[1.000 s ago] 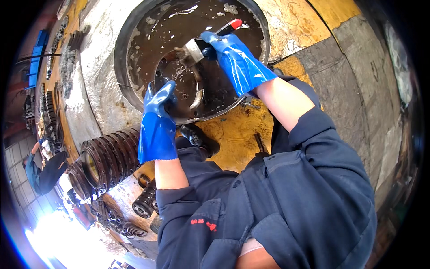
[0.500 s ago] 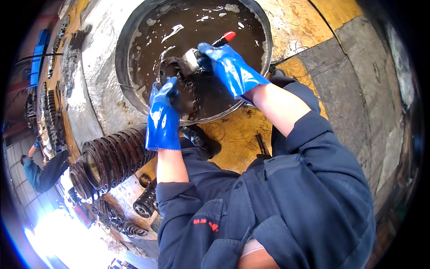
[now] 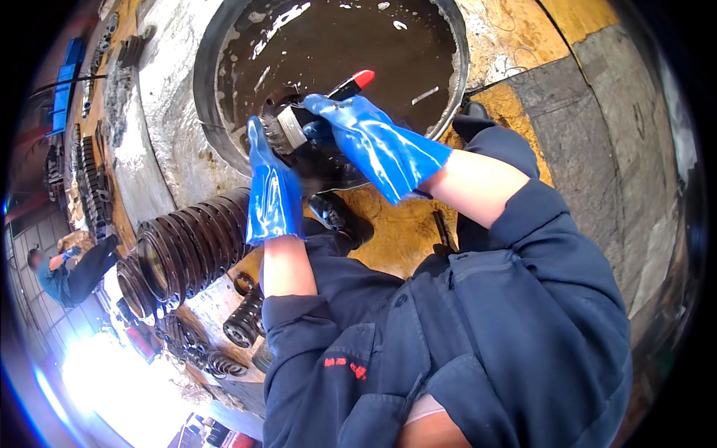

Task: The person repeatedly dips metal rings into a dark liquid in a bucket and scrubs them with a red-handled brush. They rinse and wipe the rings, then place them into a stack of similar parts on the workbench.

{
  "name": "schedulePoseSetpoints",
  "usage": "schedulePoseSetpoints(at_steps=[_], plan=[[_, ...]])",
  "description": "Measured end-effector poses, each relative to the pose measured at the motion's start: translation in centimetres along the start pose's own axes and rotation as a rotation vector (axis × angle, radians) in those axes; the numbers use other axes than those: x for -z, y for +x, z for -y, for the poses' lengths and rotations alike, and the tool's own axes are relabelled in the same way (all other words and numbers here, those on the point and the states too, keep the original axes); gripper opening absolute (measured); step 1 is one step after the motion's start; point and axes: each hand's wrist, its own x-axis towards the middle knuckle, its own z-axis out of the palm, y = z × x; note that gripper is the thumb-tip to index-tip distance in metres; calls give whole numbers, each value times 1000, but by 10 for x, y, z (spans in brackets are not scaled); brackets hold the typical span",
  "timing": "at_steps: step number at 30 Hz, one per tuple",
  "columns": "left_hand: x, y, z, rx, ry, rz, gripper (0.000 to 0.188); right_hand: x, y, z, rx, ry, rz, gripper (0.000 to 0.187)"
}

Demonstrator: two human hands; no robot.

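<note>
My right hand (image 3: 377, 142), in a long blue rubber glove, grips a flat paintbrush (image 3: 293, 127) with a pale ferrule and a black handle tipped in red. Its bristles press against a dark, wet ring-shaped metal part (image 3: 281, 99). That part is held at its left side by my left hand (image 3: 272, 190), gloved the same way. The brush and gloves hide much of it. Both hands are over the near side of a round tub (image 3: 205, 89) of murky brown liquid (image 3: 358, 45) with patches of foam.
To the left of my left forearm lies a row of dark ribbed metal rings (image 3: 187, 246). Smaller cylindrical parts (image 3: 243, 322) lie below it. Another person (image 3: 71, 280) works at the far left, near more metal parts and a blue frame (image 3: 66, 89). Grey mats (image 3: 567, 119) cover the floor at right.
The brush has moved left and slightly down across the ring part, nearer to my left hand. The ring now sits turned and is more covered by the brush and gloves.
</note>
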Motion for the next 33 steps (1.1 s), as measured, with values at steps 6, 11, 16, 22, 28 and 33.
schedulePoseSetpoints(at_steps=[6,11,16,22,28,33], plan=[[14,6,13,-221,75,-38,33,36,-11,-25,111,-511,72,45],[-5,-7,-1,-133,109,-47,26,30,-5,6,-147,-934,-18,36],[1,4,-11,-50,148,95,16,40,33,0,-18,-1111,-74,41],[-3,-9,-26,-28,43,238,14,40,44,25,298,-940,-384,37],[-9,-28,-32,-30,120,220,13,44,44,53,327,-179,-176,34],[-3,-31,-28,-22,104,276,15,61,65,31,167,164,-140,37]])
